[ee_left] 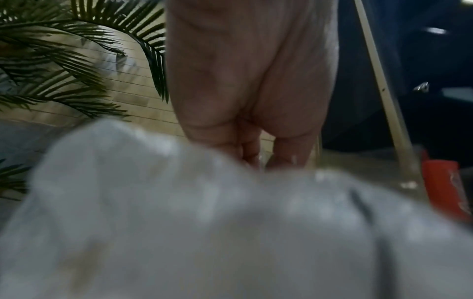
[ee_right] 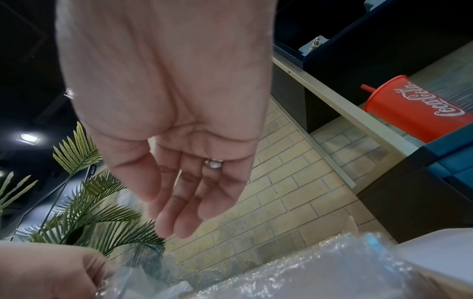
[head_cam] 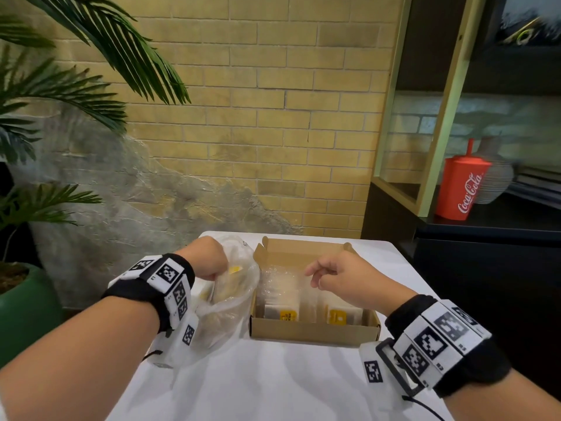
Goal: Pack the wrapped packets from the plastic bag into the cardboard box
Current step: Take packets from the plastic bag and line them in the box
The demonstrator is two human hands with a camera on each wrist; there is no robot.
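A clear plastic bag (head_cam: 233, 302) with wrapped packets (head_cam: 235, 270) inside lies on the white table (head_cam: 273, 384), left of an open cardboard box (head_cam: 315, 332). My left hand (head_cam: 217, 273) sits at the bag's mouth, fingers curled down and pinching the plastic; in the left wrist view the fingers (ee_left: 252, 153) vanish behind the blurred bag (ee_left: 204, 232). Yellow-labelled packets (head_cam: 280, 312) stand in the box beside bubble wrap (head_cam: 282, 281). My right hand (head_cam: 315, 276) hovers over the box, loosely curled; the right wrist view shows this hand (ee_right: 179, 212) empty.
A red Coca-Cola cup (head_cam: 461, 189) stands on the dark shelf unit to the right of the table. Palm fronds (head_cam: 60, 86) and a green pot (head_cam: 21, 299) are at the left. A brick wall runs behind the table's far edge.
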